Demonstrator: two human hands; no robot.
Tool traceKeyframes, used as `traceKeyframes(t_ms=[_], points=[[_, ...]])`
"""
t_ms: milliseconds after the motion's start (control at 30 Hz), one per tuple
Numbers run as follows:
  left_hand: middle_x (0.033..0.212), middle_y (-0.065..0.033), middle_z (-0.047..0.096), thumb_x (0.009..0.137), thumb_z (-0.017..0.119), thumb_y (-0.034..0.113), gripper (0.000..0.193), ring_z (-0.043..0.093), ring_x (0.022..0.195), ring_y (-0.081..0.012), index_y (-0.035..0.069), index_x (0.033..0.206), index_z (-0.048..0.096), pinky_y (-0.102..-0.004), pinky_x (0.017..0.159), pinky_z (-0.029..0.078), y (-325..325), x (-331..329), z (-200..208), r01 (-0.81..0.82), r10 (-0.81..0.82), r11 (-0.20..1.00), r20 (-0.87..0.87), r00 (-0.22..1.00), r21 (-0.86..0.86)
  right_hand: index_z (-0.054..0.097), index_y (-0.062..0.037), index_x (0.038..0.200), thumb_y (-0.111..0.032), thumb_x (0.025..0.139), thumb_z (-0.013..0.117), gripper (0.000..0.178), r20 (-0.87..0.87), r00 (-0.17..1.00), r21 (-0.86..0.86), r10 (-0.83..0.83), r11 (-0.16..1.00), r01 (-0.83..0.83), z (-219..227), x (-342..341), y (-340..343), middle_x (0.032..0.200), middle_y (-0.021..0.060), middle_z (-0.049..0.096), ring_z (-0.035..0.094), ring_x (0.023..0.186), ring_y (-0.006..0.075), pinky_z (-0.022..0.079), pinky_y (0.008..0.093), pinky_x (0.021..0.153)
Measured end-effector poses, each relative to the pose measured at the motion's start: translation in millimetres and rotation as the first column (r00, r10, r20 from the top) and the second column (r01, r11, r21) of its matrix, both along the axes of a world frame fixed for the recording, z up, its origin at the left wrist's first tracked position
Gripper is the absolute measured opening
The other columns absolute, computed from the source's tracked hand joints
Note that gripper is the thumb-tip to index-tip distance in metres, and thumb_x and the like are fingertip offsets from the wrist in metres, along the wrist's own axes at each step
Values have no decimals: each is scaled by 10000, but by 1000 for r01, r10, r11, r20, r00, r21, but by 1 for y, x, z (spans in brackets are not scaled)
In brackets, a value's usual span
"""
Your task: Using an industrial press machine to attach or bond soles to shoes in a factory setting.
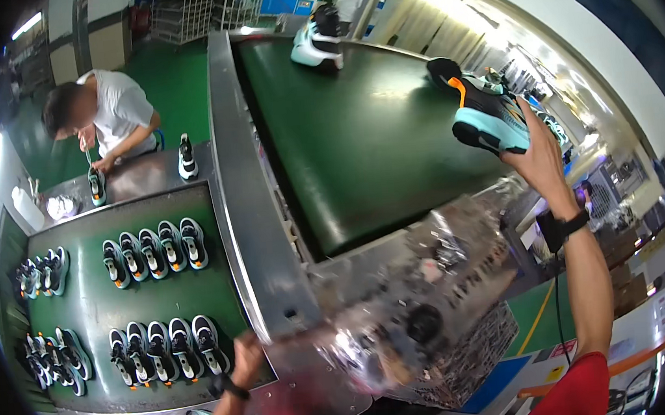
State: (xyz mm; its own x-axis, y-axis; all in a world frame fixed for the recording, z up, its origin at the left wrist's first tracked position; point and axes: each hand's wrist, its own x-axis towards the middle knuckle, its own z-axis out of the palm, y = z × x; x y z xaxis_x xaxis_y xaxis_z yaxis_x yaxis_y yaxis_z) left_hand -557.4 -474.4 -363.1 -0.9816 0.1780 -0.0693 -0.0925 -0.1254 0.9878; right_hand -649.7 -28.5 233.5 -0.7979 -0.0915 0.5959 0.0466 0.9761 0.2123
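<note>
Right hand (541, 156) clamped on a black and light-blue shoe (489, 119), left hand (247, 360) well apart from it.

In the head view, the shoe, marked with an orange strip, is raised at the right side of the wide green belt (374, 140); whether a second shoe is gripped behind it is hard to make out. The left hand is low, beside the metal frame (240, 215); whether its fingers hold anything, I cannot tell. Next to it, rows of similar shoes (151, 253) line the lower green belt (158, 298). More footwear (318, 47) stands at the wide belt's far end. At upper left, a person in white (122, 103) bends over one shoe (97, 187).
</note>
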Motion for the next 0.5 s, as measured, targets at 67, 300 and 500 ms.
traceKeyframes(t_ms=[67,300,500], points=[[1036,-144,693,936,637,188,326,656,955,-196,-66,1141,636,-346,861,539,40,61,169,318,-316,945,460,830,76,388,-69,1429,-72,611,788,910,-87,992,-27,89,995,-92,2,43,-9,1192,234,580,557,1099,395,448,443,939],[1475,-183,385,948,426,597,802,420,1336,-326,13,1476,271,-493,1112,343,201,146,340,493,-922,40,-158,354,869,440,5,1336,-153,638,786,795,-252,958,22,137,991,-136,-16,278,-51,1136,179,550,519,1123,361,335,541,1039],[1437,-137,452,938,332,667,777,446,1308,-283,104,1473,340,-436,1124,328,279,223,426,806,-959,-104,-272,73,582,549,-93,1303,-214,740,679,591,76,987,5,-139,990,139,-56,457,-66,1340,119,502,447,1283,342,251,601,1104]])
